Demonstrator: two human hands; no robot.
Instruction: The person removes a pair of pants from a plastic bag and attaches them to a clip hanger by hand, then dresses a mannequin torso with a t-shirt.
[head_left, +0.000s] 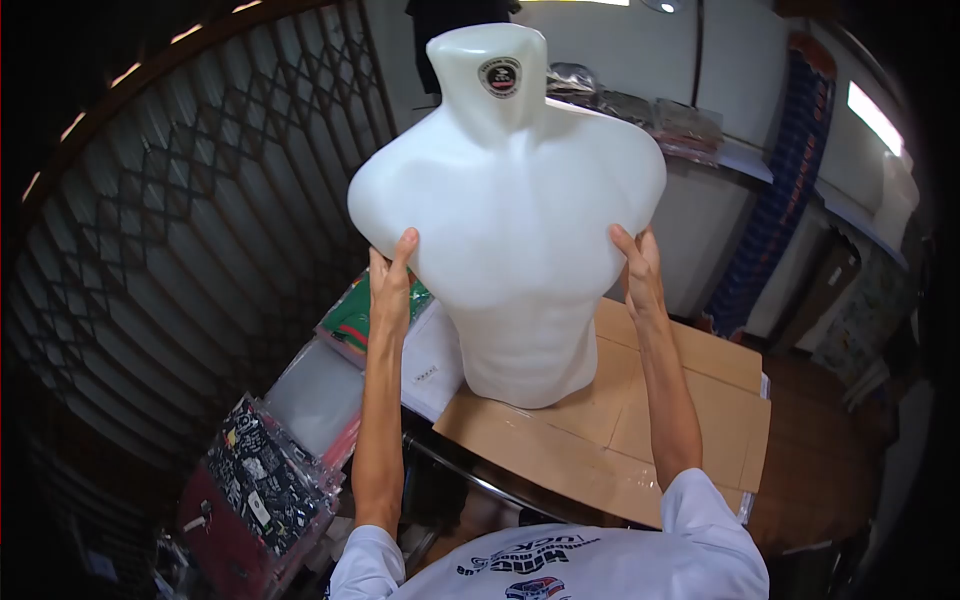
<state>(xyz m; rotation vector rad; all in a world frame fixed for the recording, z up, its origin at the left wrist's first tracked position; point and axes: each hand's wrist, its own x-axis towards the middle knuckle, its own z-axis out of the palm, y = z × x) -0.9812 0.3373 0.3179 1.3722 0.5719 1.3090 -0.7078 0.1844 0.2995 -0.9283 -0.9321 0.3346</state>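
Note:
A white mannequin torso (520,220) stands upright in front of me, with a round dark sticker (499,77) on its neck. My left hand (392,280) grips it under the arm stump on the left side, thumb on the front and fingers out of sight behind. On the other side my right hand (640,268) holds it the same way, thumb against the chest. The torso's base meets a flattened cardboard sheet (640,440) on the table.
Left of the cardboard lie a white packet (432,365), a green bagged garment (365,315) and a black patterned garment in plastic (265,490). A folding metal gate (180,220) runs along the left. Behind, a shelf (745,160) carries bagged items (688,130), near a blue roll (775,200).

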